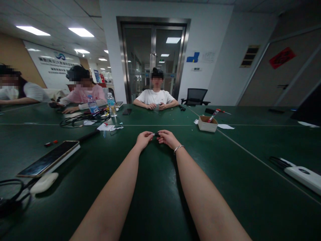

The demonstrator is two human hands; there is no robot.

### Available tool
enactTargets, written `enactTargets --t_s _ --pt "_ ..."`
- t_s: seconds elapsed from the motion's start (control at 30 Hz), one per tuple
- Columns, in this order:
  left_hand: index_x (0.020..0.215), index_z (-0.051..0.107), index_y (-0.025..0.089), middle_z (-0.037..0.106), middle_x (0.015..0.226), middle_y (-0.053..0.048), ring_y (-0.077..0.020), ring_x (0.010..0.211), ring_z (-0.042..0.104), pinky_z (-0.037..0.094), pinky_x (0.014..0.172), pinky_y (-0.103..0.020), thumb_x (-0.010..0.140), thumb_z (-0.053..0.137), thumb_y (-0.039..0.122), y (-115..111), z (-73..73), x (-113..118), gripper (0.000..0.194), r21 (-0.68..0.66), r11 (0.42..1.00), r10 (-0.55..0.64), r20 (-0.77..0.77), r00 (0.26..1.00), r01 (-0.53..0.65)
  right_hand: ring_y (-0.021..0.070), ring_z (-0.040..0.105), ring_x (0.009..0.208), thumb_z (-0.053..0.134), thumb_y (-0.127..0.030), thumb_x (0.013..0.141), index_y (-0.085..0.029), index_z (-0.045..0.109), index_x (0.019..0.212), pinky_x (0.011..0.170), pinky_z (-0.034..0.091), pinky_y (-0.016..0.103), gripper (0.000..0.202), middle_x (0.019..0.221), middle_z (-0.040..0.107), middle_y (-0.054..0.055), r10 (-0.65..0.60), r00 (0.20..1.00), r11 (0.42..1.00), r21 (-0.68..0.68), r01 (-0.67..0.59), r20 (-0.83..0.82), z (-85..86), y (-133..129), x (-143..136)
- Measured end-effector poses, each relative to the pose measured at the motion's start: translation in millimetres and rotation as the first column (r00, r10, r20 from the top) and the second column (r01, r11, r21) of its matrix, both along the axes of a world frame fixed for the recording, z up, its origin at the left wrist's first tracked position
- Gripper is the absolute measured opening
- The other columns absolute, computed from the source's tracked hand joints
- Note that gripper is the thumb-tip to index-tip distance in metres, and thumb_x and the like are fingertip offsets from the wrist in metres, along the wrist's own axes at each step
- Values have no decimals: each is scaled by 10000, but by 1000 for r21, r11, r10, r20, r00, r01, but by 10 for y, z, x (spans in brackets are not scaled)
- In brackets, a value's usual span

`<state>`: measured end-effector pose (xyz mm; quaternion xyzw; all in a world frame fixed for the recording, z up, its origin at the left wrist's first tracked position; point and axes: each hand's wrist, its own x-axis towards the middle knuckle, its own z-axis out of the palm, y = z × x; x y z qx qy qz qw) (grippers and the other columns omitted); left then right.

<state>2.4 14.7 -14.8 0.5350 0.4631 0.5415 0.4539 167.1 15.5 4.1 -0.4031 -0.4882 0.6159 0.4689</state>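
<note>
Over the green table (pixel 155 174), both my hands meet at a small object. My left hand (pixel 144 140) is closed, its fingertips pinching the pale, silvery end. Closed too, my right hand (pixel 168 138) grips the small black piece (pixel 157 134) at the other end. Whether the pale end and the black piece are joined is too small to tell, and fingers cover part of both. A silver bracelet (pixel 178 148) circles my right wrist.
At left lie a phone (pixel 50 157), a white rounded device (pixel 44 183) and tangled black cables (pixel 85 118) near two water bottles (pixel 112 105). Right of my hands stands an open box (pixel 207 124); a white device (pixel 304 177) lies farther right. Several people sit around the table.
</note>
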Motion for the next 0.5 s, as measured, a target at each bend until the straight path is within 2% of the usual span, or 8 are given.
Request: enactTargets --t_s 0.17,0.27,0.37,0.5 --pt "920 639 145 616 659 -19 -107 617 585 471 607 -236 709 690 256 -20 7 -16 245 45 999 -27 -49 998 29 95 580 430 569 -116 842 -129 549 902 449 508 195 64 559 636 36 -3 1000 1000 3 2 6 11 -7 -11" --pt "916 638 141 624 673 -20 -102 613 583 465 599 -226 702 685 193 -42 22 -15 225 42 998 -32 -75 997 36 96 584 437 545 -101 850 -125 541 912 451 509 193 67 552 634 36 -15 1000 1000 -3 15 8 15 -8 -15" --pt "910 639 132 622 675 -20 -104 631 590 481 631 -238 708 664 147 -56 38 -3 204 17 999 -30 -48 998 31 95 584 440 549 -104 850 -125 534 916 454 511 194 71 550 631 32 -10 1000 1000 0 10 4 12 -5 -13" --pt "858 650 127 633 704 -33 -106 654 591 495 666 -251 700 684 181 -58 43 9 170 12 1000 -11 -16 1000 11 97 585 441 584 -125 835 -128 535 909 453 512 196 89 554 631 31 0 1000 1000 -2 0 -9 7 -4 -8"
